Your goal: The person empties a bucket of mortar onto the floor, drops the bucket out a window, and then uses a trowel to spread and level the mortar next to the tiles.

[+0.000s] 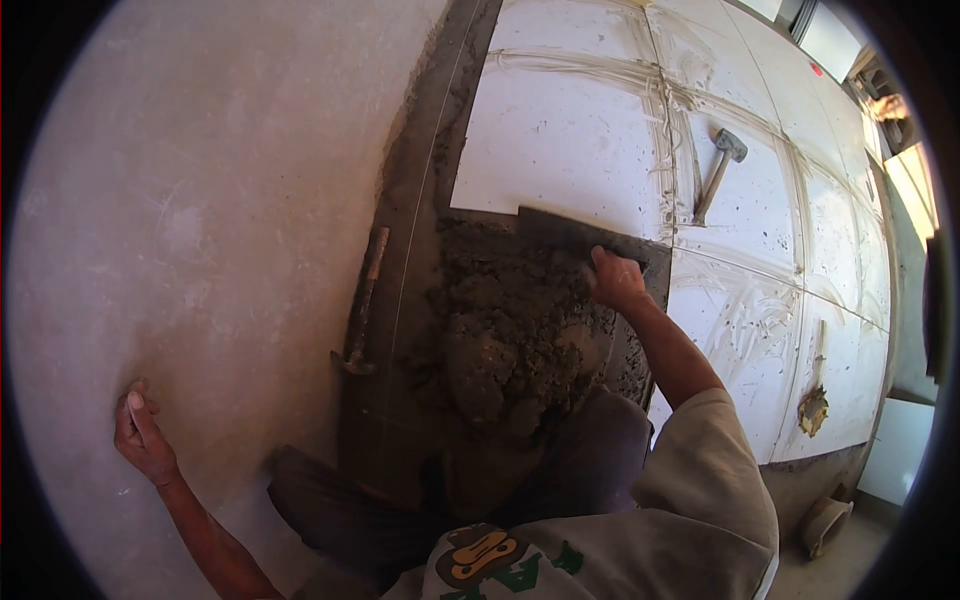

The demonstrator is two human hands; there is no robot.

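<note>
My right hand (617, 279) is closed on the end of a long dark straightedge (575, 228), which lies along the lower edge of a white tile (560, 135). Below it spreads wet, lumpy grey mortar (530, 300), with my knees at its near side. Off to the left, my left hand (145, 435) rests at the pale wall, its fingers curled close together; whether anything small is between them cannot be made out.
A hammer (366, 300) lies left of the mortar beside a taut string (412, 230). On the tiles to the right are a mallet (718, 172) and a stained brush-like tool (814, 410). A bucket (827, 525) stands at the lower right.
</note>
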